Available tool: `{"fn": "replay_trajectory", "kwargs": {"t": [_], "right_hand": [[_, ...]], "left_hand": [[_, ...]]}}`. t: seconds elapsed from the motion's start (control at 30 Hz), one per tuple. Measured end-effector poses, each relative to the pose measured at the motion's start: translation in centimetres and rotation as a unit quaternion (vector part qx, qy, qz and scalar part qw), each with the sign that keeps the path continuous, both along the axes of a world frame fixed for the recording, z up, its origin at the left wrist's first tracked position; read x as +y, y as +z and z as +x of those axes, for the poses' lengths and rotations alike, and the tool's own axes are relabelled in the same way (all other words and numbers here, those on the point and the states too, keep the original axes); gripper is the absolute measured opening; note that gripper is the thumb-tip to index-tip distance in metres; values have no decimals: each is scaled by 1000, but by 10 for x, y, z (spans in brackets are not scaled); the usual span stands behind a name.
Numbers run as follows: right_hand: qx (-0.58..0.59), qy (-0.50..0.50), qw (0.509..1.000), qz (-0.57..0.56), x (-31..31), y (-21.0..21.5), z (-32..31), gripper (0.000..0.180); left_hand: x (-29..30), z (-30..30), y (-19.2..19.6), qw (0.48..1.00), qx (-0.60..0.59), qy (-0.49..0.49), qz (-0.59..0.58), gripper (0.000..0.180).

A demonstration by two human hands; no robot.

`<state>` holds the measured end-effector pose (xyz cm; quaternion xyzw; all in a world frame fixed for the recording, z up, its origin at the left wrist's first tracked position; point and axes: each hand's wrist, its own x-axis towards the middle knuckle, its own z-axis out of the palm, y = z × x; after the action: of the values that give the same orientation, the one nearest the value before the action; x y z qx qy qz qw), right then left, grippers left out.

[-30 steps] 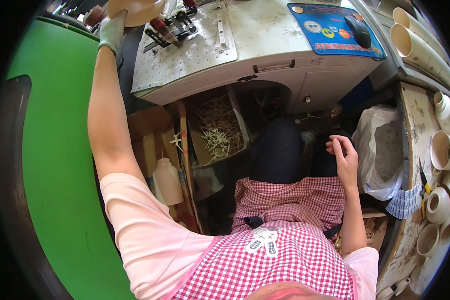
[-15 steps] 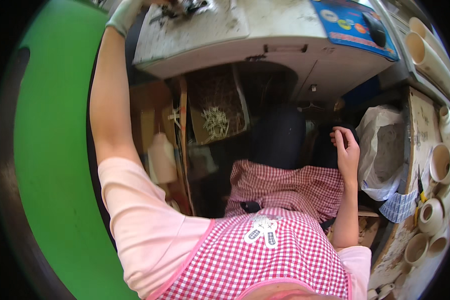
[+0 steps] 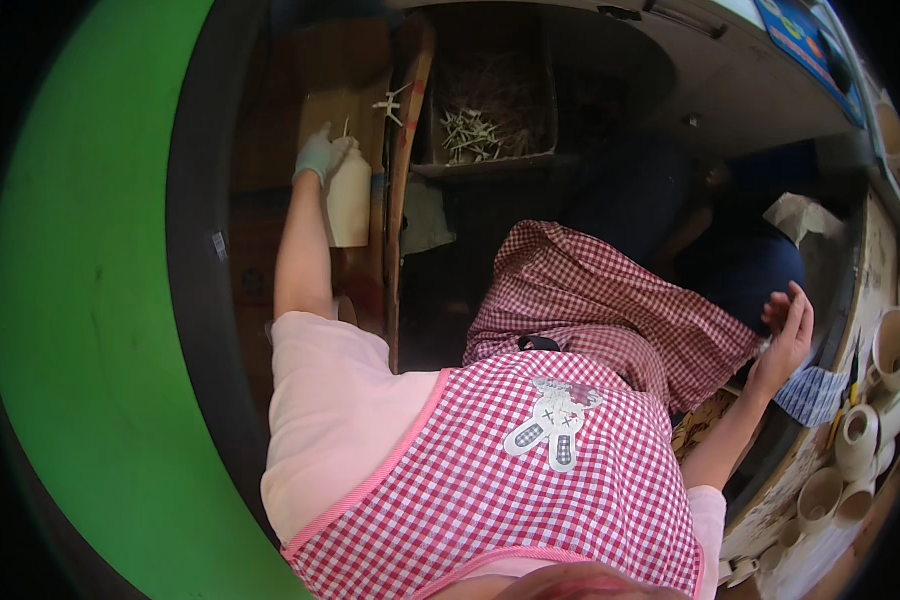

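Observation:
My left hand (image 3: 321, 157), in a pale thin glove, is at the top of a white squeeze bottle (image 3: 349, 205) with a thin nozzle. Its fingers are closed about the bottle's neck, with one finger pointing up. The bottle stands in a brown cardboard box (image 3: 330, 105) low on my left. My right hand (image 3: 792, 325) is bare and raised beside my right knee. Its fingers are loosely bent and apart, with nothing in them.
A wooden strip (image 3: 407, 165) with a small white piece (image 3: 390, 105) on it borders the box. Beyond is a carton (image 3: 545, 120) of small pale sticks (image 3: 470, 137). The white desk (image 3: 740, 15) overhangs at the top. Cream tubes (image 3: 857, 440) crowd the right-hand bench (image 3: 790, 480).
My left hand has come down from the desktop to the bottle in the box. The view has tilted down and turned left. My right hand stays near my knee.

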<state>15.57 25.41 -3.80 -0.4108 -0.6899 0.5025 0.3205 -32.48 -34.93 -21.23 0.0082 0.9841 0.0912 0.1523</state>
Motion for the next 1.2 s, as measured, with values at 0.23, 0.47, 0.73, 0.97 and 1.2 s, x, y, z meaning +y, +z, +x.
{"fn": "replay_trajectory", "kwargs": {"t": [0.23, 0.47, 0.73, 0.97, 1.2], "right_hand": [[7, 107, 994, 30, -29, -3, -4, 25], [39, 229, 966, -115, -67, 38, -49, 32], [163, 376, 908, 87, -77, 63, -44, 37], [118, 423, 897, -42, -89, 71, 21, 15], [121, 94, 981, -116, 40, 36, 116, 19]], "left_hand": [[43, 20, 47, 991, -41, 38, -120, 63], [117, 154, 303, 882, 221, -189, 370, 50], [334, 199, 304, 572, -209, -430, 666, 25], [442, 283, 214, 732, -145, -488, 452, 13], [446, 268, 203, 678, -180, -520, 487, 15]]}}
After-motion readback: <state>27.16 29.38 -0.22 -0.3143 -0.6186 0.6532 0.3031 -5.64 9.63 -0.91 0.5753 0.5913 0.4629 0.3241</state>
